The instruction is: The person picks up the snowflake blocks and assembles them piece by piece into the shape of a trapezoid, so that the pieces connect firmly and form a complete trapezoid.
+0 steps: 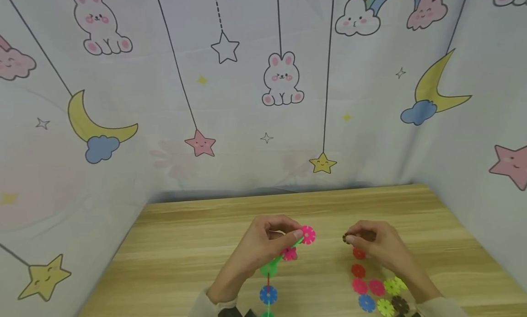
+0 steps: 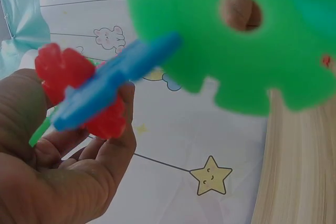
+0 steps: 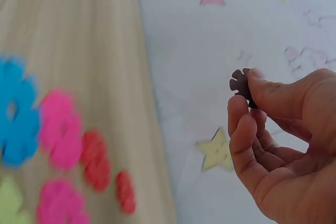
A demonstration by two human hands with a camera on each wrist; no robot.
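My left hand [image 1: 265, 244] holds the upper end of a chain of interlocking notched plastic discs. A pink disc [image 1: 309, 235] sticks out past its thumb and fingertips. Lower in the chain are a green disc [image 1: 268, 268] and a blue disc [image 1: 268, 294]. The left wrist view shows a large, blurred green disc [image 2: 184, 51] close to the camera, with a red disc [image 2: 60, 72] beyond it. To the right, my right hand [image 3: 289, 135] pinches a dark brown notched disc [image 3: 239, 85] between thumb and fingers, apart from the chain. Part of the chain is hidden behind the left hand.
Loose discs lie on the wooden table [image 1: 185, 262] under and in front of the right hand: red [image 1: 358, 271], pink [image 1: 376, 287], blue [image 1: 366, 303], yellow [image 1: 385, 307] and dark brown [image 1: 400, 304]. A printed cloth [image 1: 247, 170] hangs behind the table and at its sides.
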